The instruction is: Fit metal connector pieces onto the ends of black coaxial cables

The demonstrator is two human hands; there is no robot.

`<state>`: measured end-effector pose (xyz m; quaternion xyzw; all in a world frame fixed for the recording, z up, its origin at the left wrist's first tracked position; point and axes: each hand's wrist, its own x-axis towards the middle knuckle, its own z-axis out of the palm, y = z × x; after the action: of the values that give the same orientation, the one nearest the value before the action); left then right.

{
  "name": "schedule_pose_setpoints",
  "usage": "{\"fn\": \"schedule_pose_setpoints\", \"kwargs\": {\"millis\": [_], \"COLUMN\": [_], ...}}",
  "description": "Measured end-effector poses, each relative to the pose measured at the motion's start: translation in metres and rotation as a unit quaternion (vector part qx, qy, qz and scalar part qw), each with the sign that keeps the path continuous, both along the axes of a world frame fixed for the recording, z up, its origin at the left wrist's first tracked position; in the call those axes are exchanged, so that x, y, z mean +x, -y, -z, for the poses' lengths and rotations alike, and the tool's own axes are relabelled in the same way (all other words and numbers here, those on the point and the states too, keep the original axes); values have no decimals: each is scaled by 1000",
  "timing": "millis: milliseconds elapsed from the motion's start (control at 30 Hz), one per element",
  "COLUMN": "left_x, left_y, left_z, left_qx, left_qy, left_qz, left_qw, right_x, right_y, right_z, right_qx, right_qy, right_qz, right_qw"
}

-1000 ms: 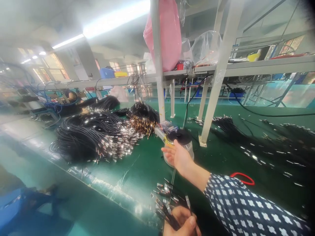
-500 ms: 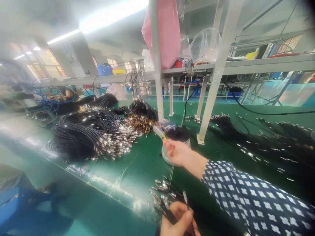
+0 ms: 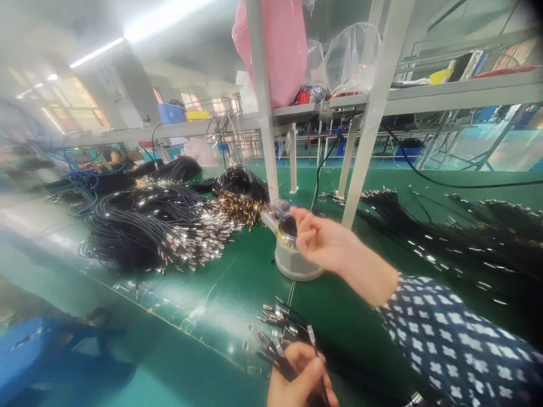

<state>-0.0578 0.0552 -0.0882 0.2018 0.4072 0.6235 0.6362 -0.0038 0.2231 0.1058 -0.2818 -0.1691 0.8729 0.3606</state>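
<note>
My left hand [image 3: 297,379] is at the bottom edge, closed round a bundle of thin black cables [image 3: 278,333] whose metal plug ends fan out over the green table [image 3: 237,282]. My right hand [image 3: 324,243], in a blue sleeve with white dots, is raised over the top of a round white dispenser with a black top [image 3: 292,263]. Its fingers are curled and pinched together close to the dispenser's clear front part [image 3: 275,212]. I cannot make out what, if anything, is between them.
A large heap of black cables with shiny plugs [image 3: 156,226] lies at the left, and more cables [image 3: 424,226] spread at the right. White frame posts [image 3: 267,141] stand behind the dispenser under a shelf with a pink bag [image 3: 280,51]. A blue object [image 3: 42,350] sits low left.
My right hand went from an open palm beside the dispenser to a raised, pinched pose over its top. My left hand kept hold of the cable bundle.
</note>
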Motion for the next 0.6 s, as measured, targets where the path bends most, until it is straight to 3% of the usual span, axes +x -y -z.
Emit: {"fn": "schedule_pose_setpoints", "kwargs": {"millis": [100, 167, 200, 267, 333, 467, 600], "left_x": [0, 1, 2, 6, 11, 20, 26], "left_y": [2, 4, 6, 10, 13, 17, 17], "left_z": [-7, -15, -20, -33, -49, -81, -99], "left_qx": [2, 17, 31, 41, 24, -1, -17], "left_qy": [-13, -41, -67, -110, -155, -244, -306], "left_qz": [3, -15, -35, -67, -51, -33, -7], "left_qw": [1000, 999, 997, 991, 986, 969, 952], "right_x": [32, 59, 74, 103, 127, 158, 167], "right_y": [14, 31, 41, 62, 80, 99, 104], "right_z": [1, 23, 37, 63, 77, 70, 54], "right_qx": [83, 233, 263, 271, 265, 255, 304], "right_qy": [4, 138, 185, 232, 238, 255, 299], "right_qz": [1, -101, -160, -196, -226, -279, -303], "right_qw": [997, 957, 933, 913, 907, 890, 852]}}
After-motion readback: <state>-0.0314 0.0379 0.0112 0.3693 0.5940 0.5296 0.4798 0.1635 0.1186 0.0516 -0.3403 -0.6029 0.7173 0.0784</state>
